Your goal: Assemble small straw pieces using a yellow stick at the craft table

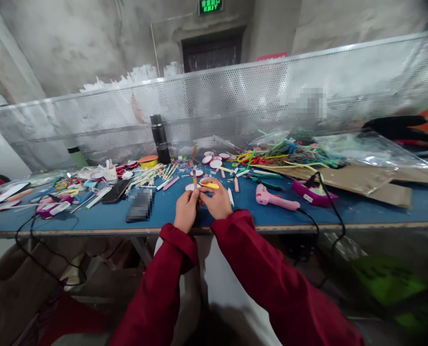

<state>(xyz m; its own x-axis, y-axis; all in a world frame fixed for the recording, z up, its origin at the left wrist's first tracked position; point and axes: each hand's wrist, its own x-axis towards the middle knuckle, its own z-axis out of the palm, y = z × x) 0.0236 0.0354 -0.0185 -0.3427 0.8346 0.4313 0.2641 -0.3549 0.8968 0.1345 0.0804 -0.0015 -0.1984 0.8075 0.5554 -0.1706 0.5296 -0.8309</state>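
Close together above the front edge of the blue table, both my hands are closed at the fingertips. My left hand point(186, 207) pinches a narrow upright strip point(195, 180), orange-brown below and greyish at its top. In my right hand point(218, 201) is a slim yellow-orange stick point(211, 185), lying nearly level and pointing left. The fingertips of both hands meet, and what lies between them is too small to make out. Just behind the hands are round white discs with red rims point(196, 173). A white marker-like stick point(230, 197) lies beside my right hand.
Right of my hands lie a pink glue gun point(276, 199), pliers point(267, 185) and a purple device point(313, 194) with black cables. Two phones, one dark point(116, 191) and one blurred point(140, 204), lie left. A black thermos point(160, 140) stands behind scattered sticks point(147, 177); coloured cords point(289, 153) are heaped back right.
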